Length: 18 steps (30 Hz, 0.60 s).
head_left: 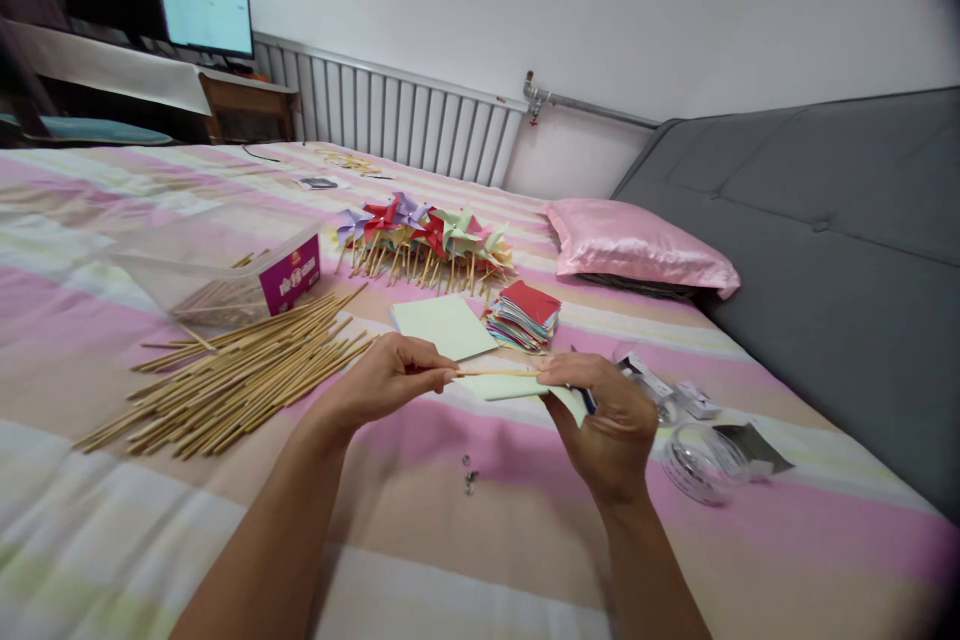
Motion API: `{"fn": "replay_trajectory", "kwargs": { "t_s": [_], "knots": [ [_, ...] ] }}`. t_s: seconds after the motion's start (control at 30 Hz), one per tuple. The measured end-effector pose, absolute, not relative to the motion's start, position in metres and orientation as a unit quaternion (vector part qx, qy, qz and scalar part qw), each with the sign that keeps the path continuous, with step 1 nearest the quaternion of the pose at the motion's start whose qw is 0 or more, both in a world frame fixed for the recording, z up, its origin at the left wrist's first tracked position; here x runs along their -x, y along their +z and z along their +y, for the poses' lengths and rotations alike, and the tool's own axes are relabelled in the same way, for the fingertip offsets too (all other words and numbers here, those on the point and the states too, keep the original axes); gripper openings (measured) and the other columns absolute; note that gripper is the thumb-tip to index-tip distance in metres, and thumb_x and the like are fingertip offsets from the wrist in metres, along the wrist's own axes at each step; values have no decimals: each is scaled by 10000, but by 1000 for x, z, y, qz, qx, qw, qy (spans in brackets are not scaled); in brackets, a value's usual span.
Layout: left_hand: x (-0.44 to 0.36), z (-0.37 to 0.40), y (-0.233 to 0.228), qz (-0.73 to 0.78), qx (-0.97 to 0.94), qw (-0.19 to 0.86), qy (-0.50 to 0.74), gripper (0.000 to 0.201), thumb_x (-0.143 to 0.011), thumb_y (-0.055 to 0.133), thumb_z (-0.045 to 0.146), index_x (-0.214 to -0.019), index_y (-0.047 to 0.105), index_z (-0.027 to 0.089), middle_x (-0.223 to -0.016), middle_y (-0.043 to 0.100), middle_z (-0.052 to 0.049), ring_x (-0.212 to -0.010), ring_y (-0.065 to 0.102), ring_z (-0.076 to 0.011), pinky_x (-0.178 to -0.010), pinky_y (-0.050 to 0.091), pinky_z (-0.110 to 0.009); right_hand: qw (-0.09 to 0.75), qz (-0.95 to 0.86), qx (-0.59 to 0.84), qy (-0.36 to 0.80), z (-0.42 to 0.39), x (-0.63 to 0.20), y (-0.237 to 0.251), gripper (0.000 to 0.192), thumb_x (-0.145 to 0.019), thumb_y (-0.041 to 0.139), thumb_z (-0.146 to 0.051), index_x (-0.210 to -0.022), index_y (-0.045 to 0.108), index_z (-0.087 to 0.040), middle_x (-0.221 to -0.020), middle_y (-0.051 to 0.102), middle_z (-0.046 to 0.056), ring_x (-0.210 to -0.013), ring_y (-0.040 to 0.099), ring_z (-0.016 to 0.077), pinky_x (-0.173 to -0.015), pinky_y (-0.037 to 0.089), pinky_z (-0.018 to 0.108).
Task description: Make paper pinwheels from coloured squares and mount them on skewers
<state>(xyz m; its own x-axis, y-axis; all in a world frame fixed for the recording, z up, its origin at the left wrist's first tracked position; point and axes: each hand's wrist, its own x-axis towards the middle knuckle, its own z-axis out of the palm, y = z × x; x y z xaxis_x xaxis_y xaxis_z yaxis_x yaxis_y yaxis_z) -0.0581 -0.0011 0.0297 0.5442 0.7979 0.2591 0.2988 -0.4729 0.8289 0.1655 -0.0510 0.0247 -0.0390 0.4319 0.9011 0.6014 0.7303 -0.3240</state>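
Note:
My left hand [401, 377] pinches one end of a thin wooden stick [491, 373], held level over the bed. At the stick's other end, my right hand [600, 410] is closed on it and on a pale green sheet of paper [506, 387], which curls down below the fingers. Something dark blue shows behind the right fingers, too covered to name. Just beyond the hands lie a larger stack of pale green paper [444, 326] and a pile of small coloured paper squares [529, 303]. Several tiny metal pieces [469, 478] rest on the sheet between my forearms.
Many loose wooden sticks [247, 375] lie at left beside a clear plastic box [202, 245]. Finished paper pinwheels [427, 230] lie behind the paper. At right are a round clear container [703, 463] and small packets [645, 378]. A pink pillow [637, 240] rests by the grey headboard [810, 210].

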Motion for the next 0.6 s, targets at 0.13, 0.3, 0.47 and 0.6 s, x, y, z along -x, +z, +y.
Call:
{"fn": "replay_trajectory", "kwargs": {
  "t_s": [0.13, 0.3, 0.47, 0.6],
  "knots": [
    [59, -2, 31, 344, -794, 384, 321, 252, -760, 590, 343, -661, 695, 135, -595, 585, -22, -564, 480, -100, -532, 367, -201, 589, -718, 366, -67, -50, -165, 23, 106, -738, 605, -119, -748, 609, -225, -714, 659, -2, -735, 642, 178, -691, 513, 327],
    [59, -1, 29, 348, -794, 379, 322, 238, -775, 579, 324, -700, 705, 135, -626, 597, -28, -583, 495, -103, -538, 368, -199, 592, -718, 361, -63, -49, -166, 21, 129, -732, 630, -110, -786, 593, -222, -744, 645, 2, -752, 625, 175, -695, 502, 328],
    [56, 0, 27, 353, -787, 386, 327, 242, -785, 572, 328, -741, 708, 132, -642, 608, -30, -586, 495, -106, -539, 367, -204, 582, -719, 369, -87, -47, -168, 23, 247, -706, 670, -133, -930, 596, -209, -890, 657, 45, -875, 603, 207, -774, 479, 369],
    [56, 0, 26, 353, -789, 376, 333, 244, -790, 573, 330, -794, 714, 131, -664, 621, -37, -592, 486, -105, -532, 360, -204, 554, -729, 390, -103, -47, -169, 25, 230, -724, 637, -151, -944, 612, -213, -932, 656, 54, -913, 588, 218, -802, 455, 395]
  ]
}}
